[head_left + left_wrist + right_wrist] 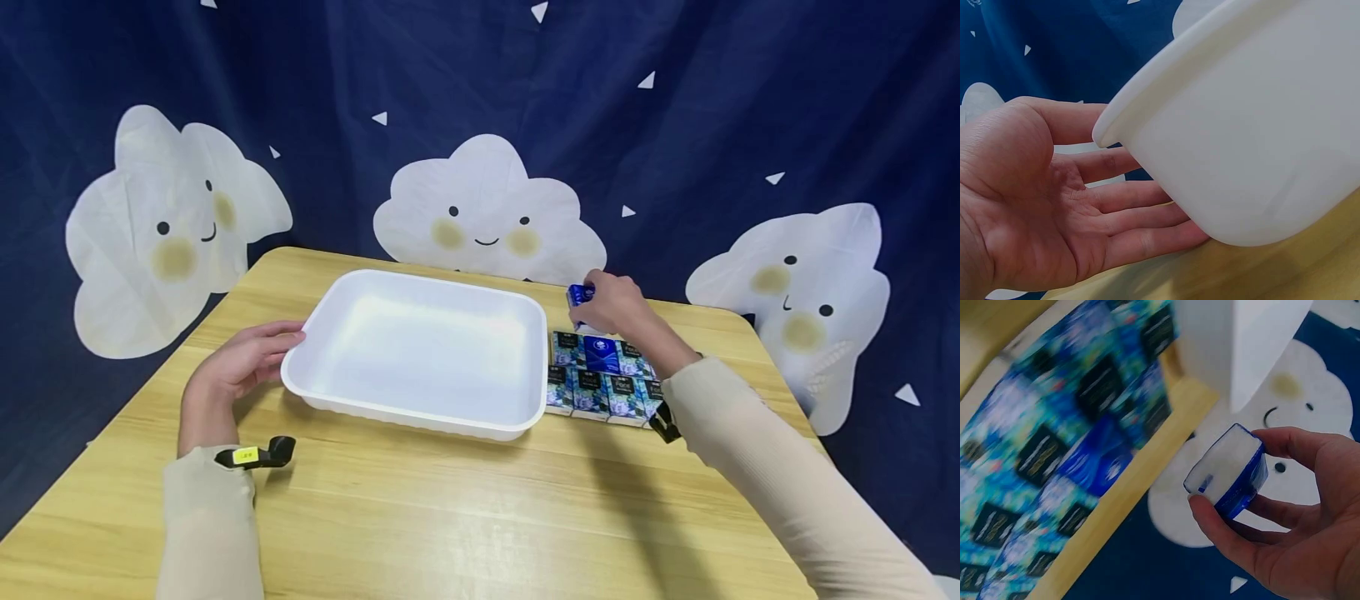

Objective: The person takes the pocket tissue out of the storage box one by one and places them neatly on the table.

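Note:
My right hand (619, 308) pinches a small blue-and-white tissue pack (1230, 467) between thumb and fingers. It is lifted just behind the group of packs, and in the head view the hand hides part of it. Floral packs (590, 392) with black labels lie in two rows right of the tray. Among them, in the back row, lies another blue pack (602, 354). My left hand (243, 360) is at the left end of a white plastic tray (420, 350). Its fingers (1141, 215) extend straight along the tray's outer wall, their tips hidden behind it; the thumb meets the rim.
The wooden table (450, 508) ends at a back edge close behind the tray and packs. Beyond it hangs a dark blue curtain (315, 75) with white clouds. A black wrist camera (258, 454) sits on the left wrist.

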A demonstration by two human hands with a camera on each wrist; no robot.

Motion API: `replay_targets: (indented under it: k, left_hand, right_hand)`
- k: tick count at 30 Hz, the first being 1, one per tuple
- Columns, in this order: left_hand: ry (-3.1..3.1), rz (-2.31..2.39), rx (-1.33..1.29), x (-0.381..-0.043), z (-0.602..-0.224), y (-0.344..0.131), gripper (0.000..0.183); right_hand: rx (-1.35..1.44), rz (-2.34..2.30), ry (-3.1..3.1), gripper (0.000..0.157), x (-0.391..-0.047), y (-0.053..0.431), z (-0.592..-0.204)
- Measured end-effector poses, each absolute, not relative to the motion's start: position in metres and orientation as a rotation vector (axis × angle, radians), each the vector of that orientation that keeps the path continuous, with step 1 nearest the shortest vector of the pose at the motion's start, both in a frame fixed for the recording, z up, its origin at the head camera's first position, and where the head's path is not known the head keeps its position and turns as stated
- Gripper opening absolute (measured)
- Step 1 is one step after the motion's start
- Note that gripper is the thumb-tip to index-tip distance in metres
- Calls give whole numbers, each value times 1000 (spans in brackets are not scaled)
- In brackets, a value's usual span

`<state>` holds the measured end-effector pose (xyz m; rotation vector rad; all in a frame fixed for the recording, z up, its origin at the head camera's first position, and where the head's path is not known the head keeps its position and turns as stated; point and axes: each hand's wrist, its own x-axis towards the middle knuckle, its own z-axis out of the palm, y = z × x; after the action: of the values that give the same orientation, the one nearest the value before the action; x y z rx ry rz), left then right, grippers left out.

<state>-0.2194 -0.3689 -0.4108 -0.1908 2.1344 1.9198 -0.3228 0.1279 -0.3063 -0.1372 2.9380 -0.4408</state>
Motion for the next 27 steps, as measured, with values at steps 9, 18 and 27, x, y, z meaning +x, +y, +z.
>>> replay_targets:
  k: [9, 18, 27]
  left_hand:
    - [2137, 1920, -190, -217, -412, -367, 70]
    - [2139, 1928, -207, -217, -413, -367, 71]
    - [2108, 1956, -188, -217, -417, -370, 61]
  right_hand:
    - [-73, -389, 2918, 69, -321, 179, -316]
    - [-23, -345, 2912, 72, -318, 222, -316]
    - [-65, -274, 2916, 73, -309, 267, -326]
